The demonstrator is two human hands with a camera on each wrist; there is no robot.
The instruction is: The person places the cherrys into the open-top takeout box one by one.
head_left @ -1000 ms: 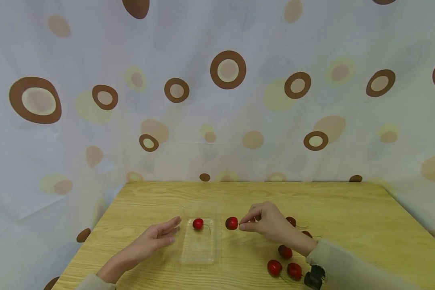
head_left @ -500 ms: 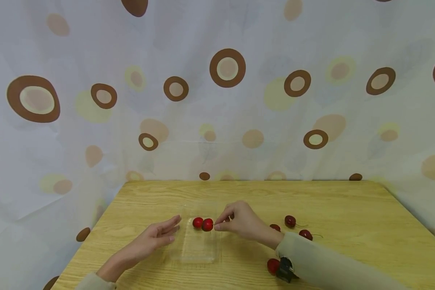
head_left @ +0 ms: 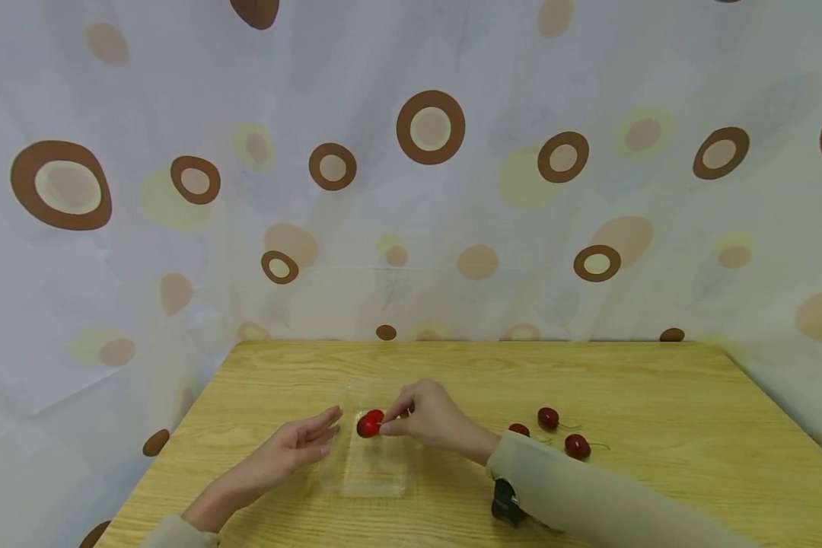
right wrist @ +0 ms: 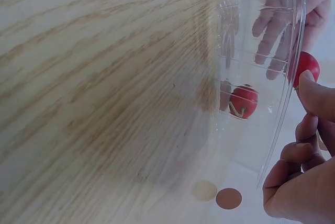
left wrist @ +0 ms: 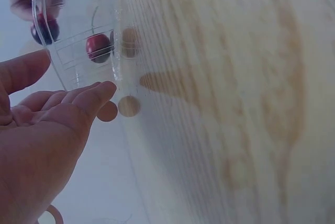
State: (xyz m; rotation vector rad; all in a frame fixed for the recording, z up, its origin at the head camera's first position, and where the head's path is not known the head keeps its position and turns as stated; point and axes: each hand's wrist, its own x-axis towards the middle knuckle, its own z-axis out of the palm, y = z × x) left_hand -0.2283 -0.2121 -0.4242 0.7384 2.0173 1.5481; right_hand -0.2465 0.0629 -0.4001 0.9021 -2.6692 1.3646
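A clear plastic container [head_left: 377, 468] stands on the table in front of me. One red cherry [right wrist: 244, 101] with a stem lies inside it. My right hand [head_left: 428, 415] pinches a second cherry [head_left: 367, 426] at its stem side between thumb and fingertips. In the right wrist view this held cherry [right wrist: 308, 67] is at the rim's height, above the one inside. To the container's left, my left hand [head_left: 284, 457] has its fingers stretched out beside the wall. From the left wrist view, its fingertips [left wrist: 107, 89] look close to the wall; whether they touch, I cannot tell.
More cherries lie on the wooden table [head_left: 657, 396] right of the container: a far cherry [head_left: 548, 417], a nearer cherry [head_left: 578, 446] and a cherry partly behind the right sleeve [head_left: 519, 428]. A black device [head_left: 505, 502] sits under the right wrist. A patterned curtain [head_left: 493, 304] encloses the table.
My right hand has carried the pinched cherry leftwards from beside the container to over it, where it now partly covers the cherry inside in the head view. The left hand has stayed put.
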